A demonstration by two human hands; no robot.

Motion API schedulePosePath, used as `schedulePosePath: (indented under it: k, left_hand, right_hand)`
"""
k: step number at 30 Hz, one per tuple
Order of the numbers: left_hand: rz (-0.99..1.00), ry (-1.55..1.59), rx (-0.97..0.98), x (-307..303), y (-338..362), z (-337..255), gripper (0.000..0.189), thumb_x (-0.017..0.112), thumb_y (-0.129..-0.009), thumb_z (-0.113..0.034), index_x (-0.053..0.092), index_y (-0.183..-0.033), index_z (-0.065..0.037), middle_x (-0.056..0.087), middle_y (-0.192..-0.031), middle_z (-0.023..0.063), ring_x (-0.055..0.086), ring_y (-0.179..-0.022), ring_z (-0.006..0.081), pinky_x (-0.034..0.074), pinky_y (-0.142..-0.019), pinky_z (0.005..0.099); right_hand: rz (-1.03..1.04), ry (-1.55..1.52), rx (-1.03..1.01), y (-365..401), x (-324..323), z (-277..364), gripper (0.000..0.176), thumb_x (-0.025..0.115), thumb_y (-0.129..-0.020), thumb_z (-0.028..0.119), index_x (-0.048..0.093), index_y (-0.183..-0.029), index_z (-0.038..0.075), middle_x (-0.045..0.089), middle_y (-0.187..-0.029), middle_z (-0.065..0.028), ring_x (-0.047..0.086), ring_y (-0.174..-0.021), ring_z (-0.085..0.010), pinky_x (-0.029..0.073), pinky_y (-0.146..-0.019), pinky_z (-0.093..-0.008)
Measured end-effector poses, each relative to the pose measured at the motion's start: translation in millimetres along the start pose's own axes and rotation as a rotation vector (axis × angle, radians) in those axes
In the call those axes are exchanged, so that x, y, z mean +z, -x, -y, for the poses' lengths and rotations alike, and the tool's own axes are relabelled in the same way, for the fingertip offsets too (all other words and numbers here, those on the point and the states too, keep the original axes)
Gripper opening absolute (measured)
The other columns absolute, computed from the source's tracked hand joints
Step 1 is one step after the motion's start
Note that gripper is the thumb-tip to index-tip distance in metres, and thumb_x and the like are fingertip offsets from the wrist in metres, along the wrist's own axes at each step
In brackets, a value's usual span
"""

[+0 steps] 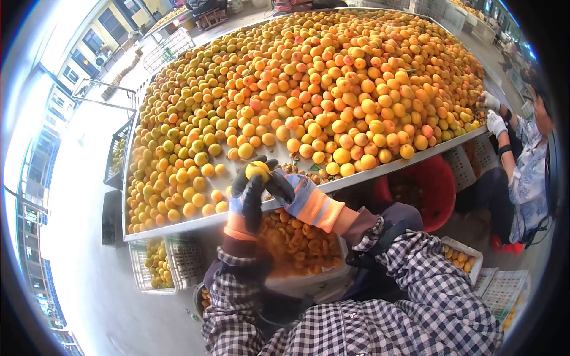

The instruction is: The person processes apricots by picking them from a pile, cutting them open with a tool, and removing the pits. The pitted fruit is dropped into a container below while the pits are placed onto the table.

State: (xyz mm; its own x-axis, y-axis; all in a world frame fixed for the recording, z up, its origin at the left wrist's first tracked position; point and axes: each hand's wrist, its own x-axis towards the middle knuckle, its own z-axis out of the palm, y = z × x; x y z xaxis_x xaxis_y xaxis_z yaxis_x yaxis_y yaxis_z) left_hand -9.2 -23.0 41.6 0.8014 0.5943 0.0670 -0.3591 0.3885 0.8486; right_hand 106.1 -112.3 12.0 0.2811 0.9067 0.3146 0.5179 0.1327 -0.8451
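Black-gloved L hand [249, 188] grips round yellow fruit [257, 170] near silver metal table rim [178, 226], prob. pinched to steady it; R hand [286, 188] curls right beside, can't tell if holding; orange-yellow fruit heap [356, 89] w/in reach.

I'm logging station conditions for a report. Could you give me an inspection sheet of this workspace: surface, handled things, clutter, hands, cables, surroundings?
Surface: metal-rimmed table, mostly covered, with a bare patch near the hands.
Handled things: heaped yellow-orange fruit; one held fruit.
Clutter: white crate, red basin and split fruit, all lower than the tabletop.
Left hand: gloved, gripping the held fruit.
Right hand: gloved, close beside it; whether it holds anything cannot be told.
Cables: nothing seen for certain.
Surroundings: co-worker's white-gloved hand at the table's right; windowed building beyond.
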Motion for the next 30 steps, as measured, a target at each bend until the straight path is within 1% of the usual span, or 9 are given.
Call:
schedulePosePath:
  k: [6, 11, 14, 17, 21, 22, 24, 27, 30]
  left_hand:
    - [-0.087, -0.426, 0.209, -17.5, -0.8, -5.9, 0.051, 0.074, -0.08, -0.02, 0.055, -0.121, 0.004, 0.064, -0.106, 0.009, 0.061, -0.096, 0.0166, 0.048, -0.088, 0.0308]
    - [-0.071, 0.38, -0.082, -9.8, 0.4, 30.6, 0.036, 0.063, -0.092, -0.027, 0.059, -0.112, 0.002, 0.066, -0.103, 0.0128, 0.063, -0.093, 0.021, 0.049, -0.086, 0.0321]
    - [-0.169, 0.176, -0.028, 1.2, -0.5, 14.2, 0.039, 0.06, -0.093, -0.029, 0.059, -0.115, 0.003, 0.067, -0.104, 0.0134, 0.063, -0.093, 0.0205, 0.048, -0.088, 0.0329]
    - [-0.132, -0.547, 0.142, -23.6, -5.8, 5.9, 0.042, 0.058, -0.092, -0.033, 0.062, -0.108, 0.006, 0.066, -0.094, 0.01, 0.062, -0.089, 0.0163, 0.048, -0.08, 0.026]
    - [-0.222, -0.397, 0.147, -5.8, -7.3, 16.4, 0.046, 0.054, -0.094, -0.039, 0.062, -0.107, 0.005, 0.065, -0.087, 0.009, 0.061, -0.075, 0.0159, 0.048, -0.07, 0.0242]
    - [-0.214, -0.065, -0.022, -2.7, -4.6, 21.9, 0.054, 0.05, -0.095, -0.049, 0.063, -0.106, 0.002, 0.067, -0.091, 0.0099, 0.063, -0.083, 0.0191, 0.048, -0.082, 0.0278]
    - [-0.081, 0.375, -0.173, -15.3, -5.5, 22.3, 0.06, 0.047, -0.094, -0.056, 0.062, -0.102, 0.001, 0.066, -0.084, 0.0101, 0.061, -0.076, 0.0183, 0.049, -0.074, 0.026]
    - [-0.342, 0.104, -0.121, -1.4, -5.9, 24.9, 0.065, 0.044, -0.092, -0.061, 0.062, -0.099, 0.001, 0.065, -0.078, 0.0088, 0.06, -0.072, 0.0155, 0.048, -0.068, 0.0242]
    - [-0.271, -0.03, -0.115, -10.5, -6.7, 18.4, 0.066, 0.041, -0.094, -0.061, 0.062, -0.099, 0.001, 0.064, -0.08, 0.0075, 0.058, -0.067, 0.0141, 0.047, -0.065, 0.0245]
  right_hand:
    - [0.029, 0.021, -0.025, 2.7, -3.5, 2.2, 0.023, 0.056, -0.087, 0.011, 0.052, -0.109, 0.004, 0.062, -0.086, -0.0167, 0.062, -0.084, -0.0377, 0.049, -0.069, -0.0417]
    - [-0.11, -0.009, -0.056, -0.3, 23.6, -17.0, 0.028, 0.059, -0.088, 0.021, 0.048, -0.109, 0.006, 0.064, -0.087, -0.0189, 0.063, -0.084, -0.0396, 0.05, -0.069, -0.0439]
    - [-0.048, 0.095, -0.019, -2.8, 16.1, -20.3, 0.029, 0.059, -0.088, 0.022, 0.048, -0.11, 0.006, 0.064, -0.087, -0.0192, 0.063, -0.082, -0.0397, 0.05, -0.067, -0.0445]
    - [0.024, 0.129, 0.015, -2.5, 6.1, -8.5, 0.025, 0.058, -0.087, 0.019, 0.05, -0.107, 0.006, 0.064, -0.085, -0.0174, 0.063, -0.081, -0.0378, 0.05, -0.066, -0.0431]
    - [-0.022, 0.097, 0.057, -1.5, 13.9, -8.6, 0.019, 0.056, -0.088, 0.019, 0.05, -0.101, 0.005, 0.063, -0.081, -0.0155, 0.064, -0.079, -0.0357, 0.05, -0.064, -0.0418]
    - [-0.073, 0.14, 0.021, 0.4, 18.5, -11.9, 0.02, 0.055, -0.089, 0.02, 0.05, -0.101, 0.005, 0.063, -0.081, -0.0157, 0.064, -0.078, -0.0354, 0.05, -0.064, -0.0419]
    - [-0.05, 0.209, 0.05, 3.3, 23.4, -12.4, 0.024, 0.057, -0.089, 0.024, 0.049, -0.102, 0.005, 0.064, -0.082, -0.0157, 0.065, -0.079, -0.0352, 0.051, -0.064, -0.0415]
    - [0.066, 0.32, 0.163, 1.9, 25.8, -8.0, 0.029, 0.059, -0.088, 0.026, 0.049, -0.105, 0.006, 0.065, -0.084, -0.0157, 0.065, -0.08, -0.0357, 0.051, -0.065, -0.0415]
    - [0.034, 0.308, 0.054, -1.6, 25.7, -10.1, 0.026, 0.058, -0.085, 0.017, 0.046, -0.104, 0.004, 0.065, -0.085, -0.0206, 0.065, -0.08, -0.0375, 0.051, -0.067, -0.0444]
